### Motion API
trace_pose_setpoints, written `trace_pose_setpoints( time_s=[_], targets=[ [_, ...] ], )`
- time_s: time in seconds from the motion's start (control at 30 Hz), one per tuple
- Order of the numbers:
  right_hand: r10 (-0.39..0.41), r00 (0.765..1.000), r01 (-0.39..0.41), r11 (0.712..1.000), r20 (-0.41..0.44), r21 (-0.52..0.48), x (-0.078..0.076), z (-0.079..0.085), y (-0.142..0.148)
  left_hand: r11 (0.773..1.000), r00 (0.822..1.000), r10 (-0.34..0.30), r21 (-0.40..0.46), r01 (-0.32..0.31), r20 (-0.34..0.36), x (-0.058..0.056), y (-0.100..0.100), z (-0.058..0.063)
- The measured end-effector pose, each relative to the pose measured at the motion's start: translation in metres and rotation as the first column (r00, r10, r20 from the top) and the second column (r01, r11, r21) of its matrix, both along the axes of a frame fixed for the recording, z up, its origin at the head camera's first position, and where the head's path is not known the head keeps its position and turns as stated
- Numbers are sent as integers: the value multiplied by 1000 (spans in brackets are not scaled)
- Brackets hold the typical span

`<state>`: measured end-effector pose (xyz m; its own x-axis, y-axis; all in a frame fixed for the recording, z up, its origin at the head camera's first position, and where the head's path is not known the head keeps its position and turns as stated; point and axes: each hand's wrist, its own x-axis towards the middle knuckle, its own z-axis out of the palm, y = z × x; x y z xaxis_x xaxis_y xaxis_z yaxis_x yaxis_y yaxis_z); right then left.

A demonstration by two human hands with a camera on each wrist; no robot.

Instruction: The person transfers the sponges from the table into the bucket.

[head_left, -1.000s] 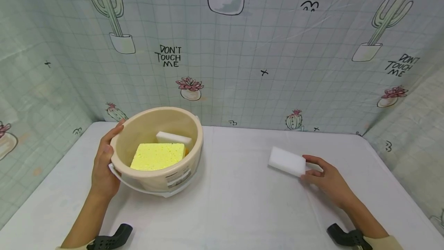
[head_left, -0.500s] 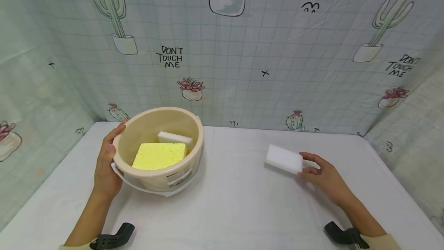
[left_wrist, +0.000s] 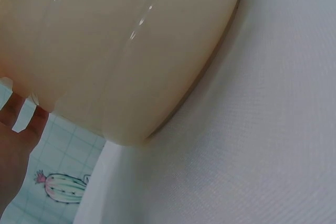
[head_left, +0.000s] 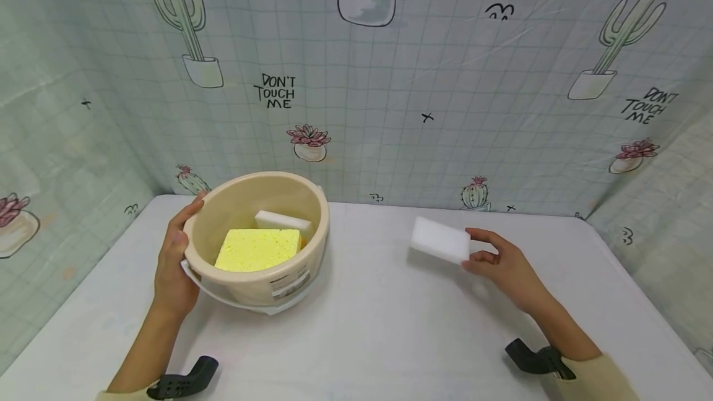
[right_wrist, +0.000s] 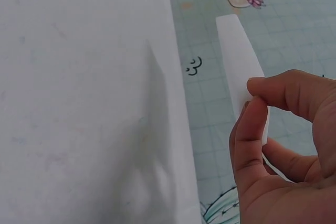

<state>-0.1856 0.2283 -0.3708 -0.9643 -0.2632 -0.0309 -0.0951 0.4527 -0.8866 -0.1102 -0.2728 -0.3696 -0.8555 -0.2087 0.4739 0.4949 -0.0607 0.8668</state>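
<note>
A cream bucket (head_left: 203,246) with a white handle stands on the left side of the table. Inside it lie a yellow sponge (head_left: 259,250) and a white block (head_left: 283,221); a bit of orange shows beside the yellow sponge, mostly hidden. My left hand (head_left: 174,265) holds the bucket at its left side, near the rim; in the left wrist view its fingers (left_wrist: 38,121) reach along the bucket wall. Between thumb and fingers, my right hand (head_left: 504,268) pinches one end of a white sponge block (head_left: 440,240), raised above the table and right of the bucket.
A white cloth covers the table (head_left: 367,339). Behind it and at both sides hangs a pale grid curtain (head_left: 367,85) printed with cacti. A black wrist strap mount (head_left: 184,379) sits on my left wrist, and another black mount (head_left: 537,357) on my right.
My right hand has carried the white sponge block leftward, up and away from the table, towards the bucket. The left hand stays on the bucket, which has barely shifted in view.
</note>
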Motion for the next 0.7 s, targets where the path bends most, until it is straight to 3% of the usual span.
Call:
trace_pose_setpoints(
  time_s=[0.4,0.7],
  targets=[
    [43,998,-45,998,-36,-33,-9,23,-29,1000,1000,-24,1,24,-19,1,-1,0],
    [115,992,-121,984,-57,-132,-11,47,-58,1000,999,-31,4,31,-24,0,-1,0]
  ],
)
